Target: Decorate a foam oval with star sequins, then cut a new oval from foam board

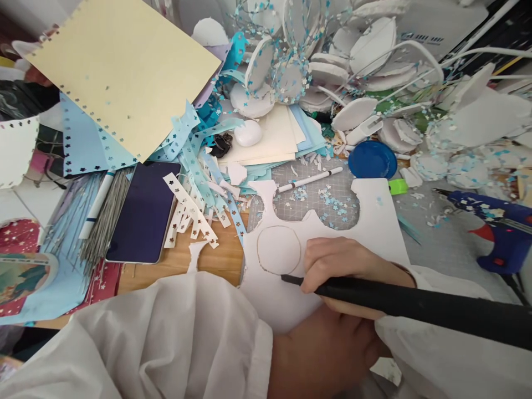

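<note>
My right hand (347,263) is closed around a long black stick-like tool (399,296) with a narrow tip. The tip touches or hovers just over a white foam-like board (274,299), beside the lower edge of a thin brownish circle outline (279,249). The tool's exact kind is unclear. My left hand (328,354) lies below, with its back up and fingers stretched to the right over the board's near part; my right hand and sleeve partly cover it. Rounded cut-outs run along the board's far edge.
A grey cutting mat (307,208) carries a white pen (310,180) and small blue paper flowers. At left are a dark phone (143,213) and punched paper strips (191,208). A blue glue gun (494,221) lies right, near a blue lid (373,159). White discs (353,113) are piled behind.
</note>
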Motion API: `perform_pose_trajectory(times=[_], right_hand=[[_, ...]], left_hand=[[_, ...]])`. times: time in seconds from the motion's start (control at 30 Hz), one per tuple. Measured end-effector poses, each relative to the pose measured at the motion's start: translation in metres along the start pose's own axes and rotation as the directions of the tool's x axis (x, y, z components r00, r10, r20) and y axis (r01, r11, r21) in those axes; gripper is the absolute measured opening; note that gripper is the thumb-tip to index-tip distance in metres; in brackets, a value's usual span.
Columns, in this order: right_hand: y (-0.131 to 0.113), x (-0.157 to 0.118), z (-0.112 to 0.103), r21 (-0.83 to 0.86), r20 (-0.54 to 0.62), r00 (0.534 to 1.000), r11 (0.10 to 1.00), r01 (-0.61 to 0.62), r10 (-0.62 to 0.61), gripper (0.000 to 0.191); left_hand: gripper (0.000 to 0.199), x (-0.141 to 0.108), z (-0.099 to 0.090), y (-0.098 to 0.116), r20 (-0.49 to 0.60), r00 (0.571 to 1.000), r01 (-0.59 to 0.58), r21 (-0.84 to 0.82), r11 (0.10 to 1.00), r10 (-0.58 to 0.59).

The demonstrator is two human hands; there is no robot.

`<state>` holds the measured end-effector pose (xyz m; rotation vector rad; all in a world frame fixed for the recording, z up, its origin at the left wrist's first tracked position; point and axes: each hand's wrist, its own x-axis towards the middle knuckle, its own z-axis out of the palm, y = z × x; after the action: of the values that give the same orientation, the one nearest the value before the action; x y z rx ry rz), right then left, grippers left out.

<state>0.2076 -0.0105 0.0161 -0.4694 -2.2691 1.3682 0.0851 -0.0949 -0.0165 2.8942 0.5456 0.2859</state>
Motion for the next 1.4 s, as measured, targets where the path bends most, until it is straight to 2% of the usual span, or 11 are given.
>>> perform_pose_trajectory(times=[0.1, 0.3, 0.63, 0.73, 0.8, 0.87, 0.93, 1.03, 1.17, 1.3, 1.4], right_hand=[[0.0, 0.001, -0.008, 0.013, 0.07, 0.997, 0.999, -0.029, 0.028, 0.016], [0.002, 0.001, -0.017, 0.04, 0.152, 0.986, 0.996, -0.075, 0.069, 0.014], [0.003, -0.003, -0.027, 0.137, 0.167, 0.981, 0.983, -0.12, 0.097, 0.017], [0.008, -0.013, -0.03, 0.176, 0.071, 0.985, 0.97, -0.167, 0.157, 0.012], [0.009, -0.017, -0.03, 0.18, -0.1, 0.972, 0.965, -0.192, 0.212, 0.006], [0.007, -0.016, -0.026, 0.119, -0.296, 0.917, 0.963, -0.242, 0.267, 0.001], [0.001, -0.009, -0.021, 0.016, -0.41, 0.861, 0.947, -0.322, 0.3, 0.008], [-0.01, 0.006, -0.009, -0.083, -0.464, 0.826, 0.912, -0.402, 0.321, 0.018], [-0.02, 0.023, 0.008, -0.081, -0.499, 0.78, 0.876, -0.475, 0.377, 0.014], [-0.019, 0.032, 0.021, -0.038, -0.494, 0.762, 0.866, -0.499, 0.418, 0.012], [-0.018, 0.035, 0.027, -0.069, -0.514, 0.755, 0.857, -0.51, 0.408, 0.012]], left_hand=[[0.03, 0.007, 0.0, 0.014, -0.049, 0.999, 0.01, -0.005, 1.0, -0.011], [0.036, 0.003, 0.002, 0.014, -0.191, 0.977, 0.088, -0.043, 0.995, -0.094], [0.039, 0.004, -0.01, 0.008, -0.131, 0.99, 0.051, 0.051, 0.997, -0.044], [0.043, 0.005, -0.009, 0.009, -0.09, 0.996, 0.035, 0.087, 0.996, -0.027], [0.043, 0.005, -0.008, 0.009, -0.074, 0.997, 0.021, 0.096, 0.995, -0.014], [0.043, 0.006, -0.007, 0.009, -0.065, 0.998, 0.012, 0.1, 0.995, -0.006], [0.043, 0.006, -0.009, 0.009, -0.067, 0.998, 0.015, 0.111, 0.994, -0.008], [0.043, 0.005, -0.013, 0.007, -0.059, 0.998, 0.013, 0.114, 0.993, -0.006], [0.039, 0.001, -0.016, 0.006, -0.036, 0.999, -0.013, 0.091, 0.996, 0.016], [0.034, -0.005, -0.017, 0.005, -0.061, 0.998, -0.026, 0.11, 0.994, 0.033], [0.034, -0.005, -0.017, 0.004, -0.075, 0.997, -0.017, 0.124, 0.992, 0.026]])
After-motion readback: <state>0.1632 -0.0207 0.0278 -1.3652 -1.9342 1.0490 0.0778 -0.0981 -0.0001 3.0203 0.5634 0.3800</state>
